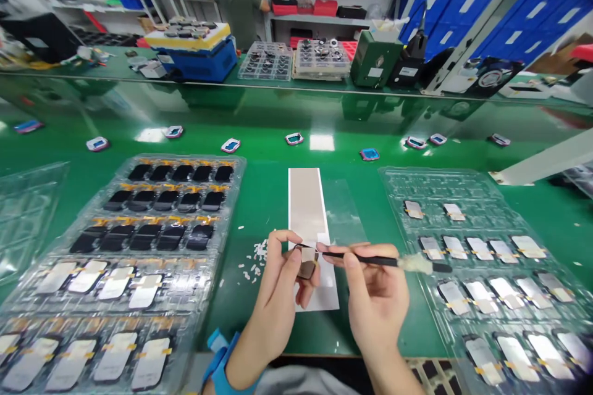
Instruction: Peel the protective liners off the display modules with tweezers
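My left hand (280, 281), with a blue band (227, 365) at its wrist, grips a small display module (306, 265) by its edges between thumb and fingers. In my right hand (376, 296) are black tweezers (370, 257), held like a pen, with pale wrapping near the rear end. Their tip meets the module's upper part; whether a small piece sits in the tip I cannot make out. Below both hands lies a white-edged strip sheet (306, 200) with a beige face. Several small white scraps (259, 253) are scattered left of the sheet.
A clear tray (231, 197) of display modules stands left, another tray (398, 182) right. Several small frames (294, 139) lie along the bench's back. Behind are a blue box (204, 62), clear part boxes (265, 62), a green box (376, 58) and a person (238, 9) facing away.
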The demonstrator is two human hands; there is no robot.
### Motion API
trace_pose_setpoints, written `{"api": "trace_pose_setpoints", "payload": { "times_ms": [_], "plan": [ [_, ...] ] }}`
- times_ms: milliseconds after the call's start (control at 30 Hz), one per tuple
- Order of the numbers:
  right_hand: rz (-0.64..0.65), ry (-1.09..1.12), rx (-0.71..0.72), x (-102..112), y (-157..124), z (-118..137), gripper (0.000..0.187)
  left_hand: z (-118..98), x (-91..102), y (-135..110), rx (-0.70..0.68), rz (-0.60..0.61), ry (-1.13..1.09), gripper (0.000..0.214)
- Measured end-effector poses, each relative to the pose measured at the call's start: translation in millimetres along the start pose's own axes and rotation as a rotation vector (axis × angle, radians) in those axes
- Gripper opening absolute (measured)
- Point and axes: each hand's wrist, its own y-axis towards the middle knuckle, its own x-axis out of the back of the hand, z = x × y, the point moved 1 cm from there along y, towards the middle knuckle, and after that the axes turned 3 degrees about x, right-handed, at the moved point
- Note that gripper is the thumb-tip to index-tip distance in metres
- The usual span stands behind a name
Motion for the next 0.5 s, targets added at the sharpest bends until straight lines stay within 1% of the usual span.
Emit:
{"api": "trace_pose_setpoints", "payload": {
  "times_ms": [100,200,367,500],
  "plan": [
    [0.026,-0.013,0.015,-1,-3,-4,0.007,4,-1.8,-2,-0.015,0.053,-0.071,0.03],
    [0.016,-0.006,0.038,3,0,-6,0.007,7,-3.5,-3,-0.013,0.068,-0.083,0.029],
    [0.01,0.027,0.03,7,4,-7,0.008,9,-5.6,-1,0.001,0.032,-0.017,0.026],
    [0.002,0.006,0.028,4,1,-6,0.008,12,-4.8,0,-0.02,0.03,0.004,0.026]
  ]
}}
